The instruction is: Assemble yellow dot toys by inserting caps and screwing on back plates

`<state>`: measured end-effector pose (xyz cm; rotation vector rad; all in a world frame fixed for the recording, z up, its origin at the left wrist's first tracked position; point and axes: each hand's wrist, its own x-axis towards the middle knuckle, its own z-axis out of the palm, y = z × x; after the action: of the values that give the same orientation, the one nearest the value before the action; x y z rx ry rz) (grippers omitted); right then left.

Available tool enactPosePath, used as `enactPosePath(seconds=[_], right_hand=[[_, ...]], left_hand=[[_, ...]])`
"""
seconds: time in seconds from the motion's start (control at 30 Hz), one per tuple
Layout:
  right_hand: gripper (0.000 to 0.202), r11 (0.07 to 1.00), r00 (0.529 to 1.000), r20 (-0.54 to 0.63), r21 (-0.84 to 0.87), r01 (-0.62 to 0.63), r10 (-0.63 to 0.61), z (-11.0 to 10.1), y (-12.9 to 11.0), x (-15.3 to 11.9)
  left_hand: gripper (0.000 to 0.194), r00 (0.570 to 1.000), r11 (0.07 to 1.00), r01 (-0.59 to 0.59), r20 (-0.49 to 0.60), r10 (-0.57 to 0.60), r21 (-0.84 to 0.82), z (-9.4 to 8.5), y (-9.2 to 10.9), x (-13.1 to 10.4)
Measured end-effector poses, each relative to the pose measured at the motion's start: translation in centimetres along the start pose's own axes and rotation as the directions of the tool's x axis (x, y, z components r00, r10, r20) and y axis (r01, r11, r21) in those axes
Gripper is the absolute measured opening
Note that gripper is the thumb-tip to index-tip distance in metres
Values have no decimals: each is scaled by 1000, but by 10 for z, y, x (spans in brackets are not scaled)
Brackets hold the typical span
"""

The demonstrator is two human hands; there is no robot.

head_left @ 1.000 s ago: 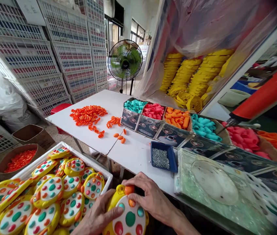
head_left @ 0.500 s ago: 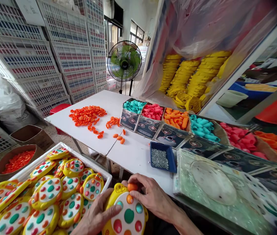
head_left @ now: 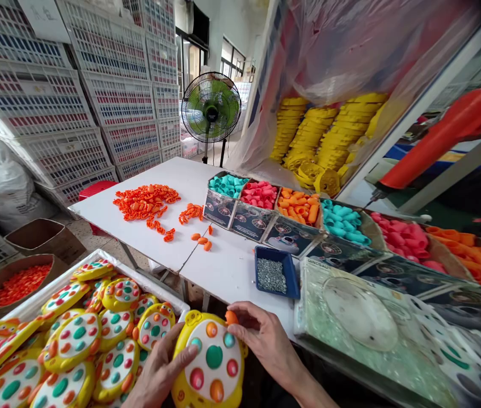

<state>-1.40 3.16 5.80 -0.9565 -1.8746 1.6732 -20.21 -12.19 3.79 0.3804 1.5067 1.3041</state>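
Note:
My left hand [head_left: 160,367] grips the left edge of a yellow animal-shaped toy [head_left: 210,371], its thumb lying across the white face. Teal, green, pink and orange buttons dot that face. Between the thumb and fingertips of my right hand [head_left: 268,343] is a small orange plastic piece [head_left: 231,317], at the toy's upper right edge. Whether the piece touches the toy I cannot tell. Beside my left hand, a white crate [head_left: 176,300] holds several similar yellow toys [head_left: 76,335].
On the white table [head_left: 219,272] stands a blue tray of small metal screws [head_left: 271,275]. Loose orange parts [head_left: 144,201] lie farther back. Boxes of coloured pieces [head_left: 300,205] line the right side, with a red power screwdriver [head_left: 431,144] above them. A fan [head_left: 210,110] stands behind.
My right hand has moved the orange piece from the toy's top to its upper right side, uncovering an orange button. The red screwdriver now shows more fully, and the view has shifted slightly.

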Motion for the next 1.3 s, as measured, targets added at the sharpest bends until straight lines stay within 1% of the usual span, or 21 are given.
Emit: enactPosePath(seconds=[0.13,0.2,0.27,0.37,0.43,0.5,0.57,0.63,0.77,0.87,0.97,1.07,1.17,1.23,1.3], right_hand=[[37,1000,998,-68,21,-15,17,-7,4,-4],[37,1000,997,-73,22,-14,16,-10,7,-7],[37,1000,997,-73,24,-11,13,-11,11,-9],[36,999,997,-77,34,-4,6,-11,14,-12],[36,999,996,-83,38,19,-15,-10,15,-13],[34,998,995,-87,34,51,-47,-10,15,-14],[33,997,995,-78,35,71,-68,-11,14,-15],[33,996,995,-71,40,75,-72,-12,12,-16],[31,996,995,-94,78,33,-26,-14,9,-20],[35,983,993,-114,183,2,19,-15,8,-20],[43,955,992,-103,293,-41,74,-15,9,-19],[40,926,983,-136,372,-67,125,-12,8,-17],[41,895,975,-163,441,-64,150,-7,8,-15],[42,880,978,-154,472,-55,143,-4,9,-14],[42,879,980,-152,474,-39,126,-1,12,-13]], left_hand=[[70,995,999,-11,-98,7,-43,-4,-10,7],[75,988,991,11,-151,-31,-130,-2,-11,8],[81,982,972,28,-177,-71,-235,4,-9,7],[89,982,940,12,-175,-76,-341,13,-4,4],[92,979,930,10,-184,-83,-367,15,-1,2],[91,976,929,32,-187,-108,-368,15,1,0],[91,977,927,56,-170,-127,-372,12,-1,0],[96,979,918,65,-152,-134,-391,9,-6,3],[103,978,912,59,-158,-134,-406,7,-15,9],[97,978,914,61,-158,-135,-402,10,-10,8],[81,971,919,78,-180,-158,-385,15,1,2],[71,964,926,91,-200,-174,-366,18,10,-4],[67,963,938,66,-226,-150,-341,18,8,-7],[66,959,945,46,-250,-132,-323,16,5,-6],[67,963,945,39,-241,-122,-323,15,1,-4]])
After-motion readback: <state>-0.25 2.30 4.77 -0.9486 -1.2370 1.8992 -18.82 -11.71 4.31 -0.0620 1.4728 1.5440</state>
